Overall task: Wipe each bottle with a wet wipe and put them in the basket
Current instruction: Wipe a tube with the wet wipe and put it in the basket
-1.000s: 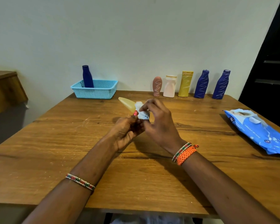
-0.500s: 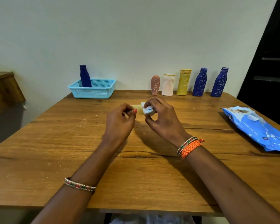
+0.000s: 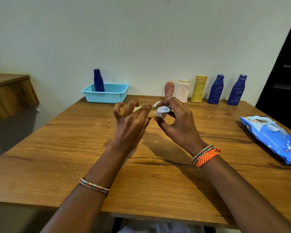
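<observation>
Since half a second ago the left hand (image 3: 129,120) has loosened, its fingers spread and curled off the small pale-yellow plastic bottle (image 3: 150,113) at frame centre, though its thumb may yet touch it. The right hand (image 3: 176,121) pinches the bunched white wet wipe (image 3: 162,110) round the bottle, probably near its last rub. The light-blue mesh basket (image 3: 111,95), upper left of centre, holds one dark-blue bottle (image 3: 98,80); open wooden tabletop (image 3: 65,148) lies between.

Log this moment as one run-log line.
step: wiping | right hand: holds wet wipe on pale yellow bottle | left hand: fingers spread at bottle | basket: one blue bottle
</observation>
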